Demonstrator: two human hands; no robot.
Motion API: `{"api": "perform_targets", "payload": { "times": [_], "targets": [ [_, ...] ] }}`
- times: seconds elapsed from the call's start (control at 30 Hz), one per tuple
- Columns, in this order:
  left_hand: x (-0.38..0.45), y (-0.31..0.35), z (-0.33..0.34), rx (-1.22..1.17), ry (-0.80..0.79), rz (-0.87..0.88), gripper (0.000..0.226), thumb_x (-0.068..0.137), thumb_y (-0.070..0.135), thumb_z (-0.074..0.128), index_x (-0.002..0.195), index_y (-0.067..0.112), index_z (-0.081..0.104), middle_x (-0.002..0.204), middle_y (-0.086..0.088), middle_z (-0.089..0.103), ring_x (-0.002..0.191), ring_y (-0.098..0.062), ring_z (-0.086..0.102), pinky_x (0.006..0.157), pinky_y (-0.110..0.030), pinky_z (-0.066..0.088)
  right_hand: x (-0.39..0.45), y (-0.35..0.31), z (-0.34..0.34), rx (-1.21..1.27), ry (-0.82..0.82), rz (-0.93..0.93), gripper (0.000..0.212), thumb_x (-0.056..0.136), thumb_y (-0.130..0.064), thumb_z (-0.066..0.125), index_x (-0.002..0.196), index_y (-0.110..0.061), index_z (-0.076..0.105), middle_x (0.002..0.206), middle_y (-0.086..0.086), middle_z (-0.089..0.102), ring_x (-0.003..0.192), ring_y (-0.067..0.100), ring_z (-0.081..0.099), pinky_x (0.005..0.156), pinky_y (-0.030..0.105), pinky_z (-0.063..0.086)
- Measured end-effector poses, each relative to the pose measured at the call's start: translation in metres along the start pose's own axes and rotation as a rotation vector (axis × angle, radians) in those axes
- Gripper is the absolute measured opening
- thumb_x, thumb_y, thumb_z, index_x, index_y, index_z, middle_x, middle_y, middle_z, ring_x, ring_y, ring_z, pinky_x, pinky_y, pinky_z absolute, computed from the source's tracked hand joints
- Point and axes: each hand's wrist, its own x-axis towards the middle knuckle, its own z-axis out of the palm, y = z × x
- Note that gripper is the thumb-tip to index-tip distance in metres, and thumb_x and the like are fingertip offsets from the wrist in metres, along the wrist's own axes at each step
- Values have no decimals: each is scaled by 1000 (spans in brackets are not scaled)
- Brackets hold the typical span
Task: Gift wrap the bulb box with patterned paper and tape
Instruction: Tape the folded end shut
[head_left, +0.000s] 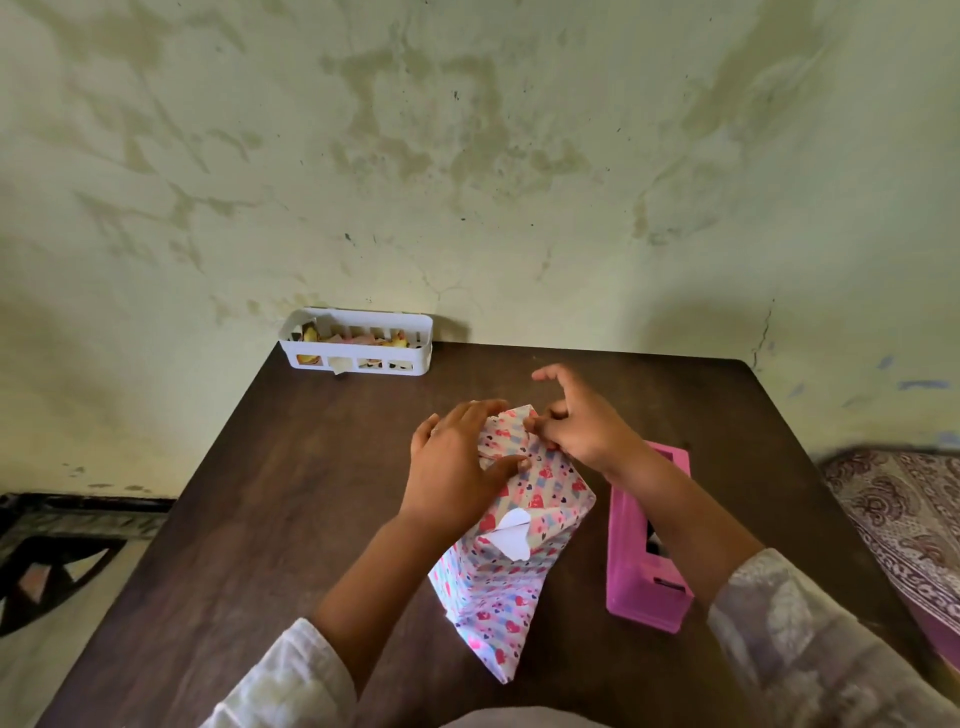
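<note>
The bulb box (540, 488) lies on the dark wooden table (291, 493), covered in patterned paper with red hearts and pale stripes. Its near end trails off in a loose pointed flap (493, 623), and a white curl of the paper's underside (511, 535) shows on top. My left hand (457, 467) presses flat on the left side of the box, thumb across the top. My right hand (576, 421) pinches the folded paper at the far end of the box. No tape is visible on the paper.
A pink plastic tray (649, 608) sits just right of the box, partly under my right forearm. A white slotted basket (358, 340) with paper scraps stands at the table's far left edge against the wall. A patterned cloth (904, 519) lies at the right.
</note>
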Motion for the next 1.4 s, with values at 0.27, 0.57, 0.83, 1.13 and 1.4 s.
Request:
{"api": "perform_targets", "payload": {
  "times": [0.27,0.57,0.83,1.13,1.4],
  "targets": [
    [-3,-5,0,86,-45,19,51,86,42,63,134,35,48,142,12,41,130,-9,37,115,-40,12,13,-7,2,-321,15,72,59,80,-28,71,129,-16,41,112,8,62,95,21,62,77,29,49],
    [-4,-17,7,29,25,42,44,84,41,65,126,27,56,134,9,50,122,-11,46,113,-44,26,-1,5,-12,-29,-107,339,35,82,-38,68,103,-11,60,68,-3,53,57,8,44,47,20,36],
    [-21,-18,12,-644,393,-223,18,96,24,50,111,30,56,118,9,59,109,-3,56,95,-31,50,-35,44,-11,312,38,345,15,88,-27,61,99,-18,63,74,5,57,62,14,48,55,24,40],
    [-78,-41,40,-746,498,-551,18,100,20,41,114,18,52,107,6,57,91,4,57,74,-9,42,-92,74,8,516,228,411,10,92,-18,57,95,-10,62,58,-4,48,49,7,38,44,18,32],
    [-135,2,53,-687,522,-63,15,97,24,37,96,10,45,89,1,48,83,-10,50,75,-21,41,-115,94,30,307,466,332,10,90,-17,58,97,-11,64,98,-2,61,86,11,54,72,24,43]
  ]
}}
